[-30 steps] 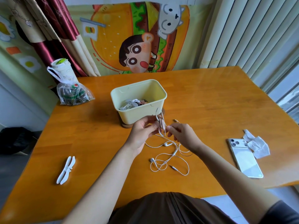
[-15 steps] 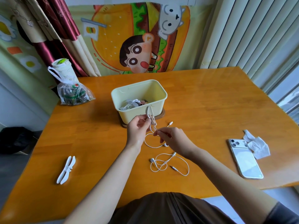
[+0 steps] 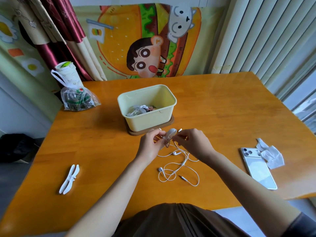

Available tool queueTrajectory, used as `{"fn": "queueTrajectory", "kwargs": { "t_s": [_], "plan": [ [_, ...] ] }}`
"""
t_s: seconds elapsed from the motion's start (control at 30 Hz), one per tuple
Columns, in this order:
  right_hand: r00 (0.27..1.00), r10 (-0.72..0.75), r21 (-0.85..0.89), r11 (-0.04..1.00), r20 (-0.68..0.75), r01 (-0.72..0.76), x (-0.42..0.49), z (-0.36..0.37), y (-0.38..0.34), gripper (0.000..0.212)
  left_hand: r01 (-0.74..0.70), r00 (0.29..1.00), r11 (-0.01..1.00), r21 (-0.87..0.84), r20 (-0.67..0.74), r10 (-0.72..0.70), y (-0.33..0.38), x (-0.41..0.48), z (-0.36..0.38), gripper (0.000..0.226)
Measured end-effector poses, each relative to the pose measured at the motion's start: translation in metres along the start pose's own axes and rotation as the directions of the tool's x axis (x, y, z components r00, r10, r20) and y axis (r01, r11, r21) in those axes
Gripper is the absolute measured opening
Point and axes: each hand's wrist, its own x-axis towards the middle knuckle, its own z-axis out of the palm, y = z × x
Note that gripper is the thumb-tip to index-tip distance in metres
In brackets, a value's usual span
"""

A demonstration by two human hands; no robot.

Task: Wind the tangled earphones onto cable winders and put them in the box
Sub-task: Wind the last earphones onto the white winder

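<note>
Table [image 3: 222,117] is orange-toned wood; items are noted from its left side across. A spare winder [image 3: 69,179], white, lies flat near the left edge, well apart from the rest. Behind it, at the far left corner, a clear plastic bag [image 3: 77,101] sits with a paper cup [image 3: 65,72] standing in its top. At centre, the cream box [image 3: 148,122] stands on a brown base [image 3: 171,123]; wound white earphone bundles [image 3: 139,110] lie inside.

Just in front of the box, my left hand [image 3: 150,146] has thumb and fingers curled, pinching a white cable winder [image 3: 169,135] held above the table. My right hand [image 3: 193,142] meets it, fingertips closed on the white cable right at the winder; a small plug end [image 3: 180,129] shows above this hand. The loose earphones [image 3: 177,168] trail from my hands and lie in tangled loops on the table, close in front of me, both earbuds and a jack resting on the wood.

To the right, a white phone [image 3: 258,170] lies camera-side up, with a crumpled tissue [image 3: 271,156] touching its far corner.
</note>
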Motion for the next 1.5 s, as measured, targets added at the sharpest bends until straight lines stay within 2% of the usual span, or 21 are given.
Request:
{"fn": "queueTrajectory", "kwargs": {
  "t_s": [0.23,0.4,0.53,0.73,0.8,0.83,0.93,1.0,1.07,1.2,1.5],
  "plan": [
    [0.989,0.048,0.018,0.999,-0.139,-0.046,0.005,-0.006,0.004,0.022,-0.005,0.995,0.998,-0.066,0.101,0.011,0.009,0.001,-0.002,0.011],
    [0.973,0.033,0.151,0.988,-0.230,0.002,0.010,-0.009,0.003,0.015,0.102,0.977,0.962,-0.253,0.206,-0.049,0.017,-0.002,-0.009,0.011],
    [0.986,0.009,0.323,0.945,-0.169,0.047,0.014,-0.010,0.000,0.011,0.188,0.964,0.907,-0.376,0.249,-0.096,0.020,-0.003,-0.013,0.015],
    [0.999,0.049,0.503,0.864,-0.021,-0.032,0.016,-0.014,0.000,0.017,0.235,0.955,0.859,-0.456,0.273,-0.117,0.018,-0.009,-0.012,0.015],
    [0.993,0.091,0.582,0.805,0.072,-0.116,0.016,-0.018,-0.002,0.021,0.231,0.957,0.850,-0.473,0.268,-0.111,0.018,-0.009,-0.011,0.016],
    [0.983,0.117,0.647,0.740,0.142,-0.181,0.016,-0.018,-0.002,0.022,0.244,0.957,0.822,-0.515,0.264,-0.118,0.019,-0.009,-0.011,0.017],
    [0.933,0.147,0.816,0.453,0.328,-0.358,0.014,-0.012,-0.005,0.025,0.297,0.951,0.657,-0.693,0.275,-0.141,0.025,-0.004,-0.011,0.022],
    [0.930,0.156,0.850,0.376,0.334,-0.369,0.015,-0.005,-0.007,0.026,0.297,0.953,0.584,-0.755,0.273,-0.132,0.031,0.000,-0.011,0.023],
    [0.937,0.184,0.873,0.344,0.298,-0.345,0.016,0.000,-0.012,0.025,0.302,0.953,0.512,-0.804,0.259,-0.156,0.036,0.001,-0.011,0.024],
    [0.941,0.240,0.860,0.397,0.240,-0.321,0.016,0.011,-0.017,0.026,0.332,0.942,0.421,-0.844,0.272,-0.196,0.033,0.000,-0.013,0.029],
    [0.940,0.270,0.828,0.462,0.208,-0.316,0.006,0.032,-0.014,0.023,0.358,0.915,0.314,-0.880,0.263,-0.305,0.024,0.008,-0.008,0.029]
  ]
}}
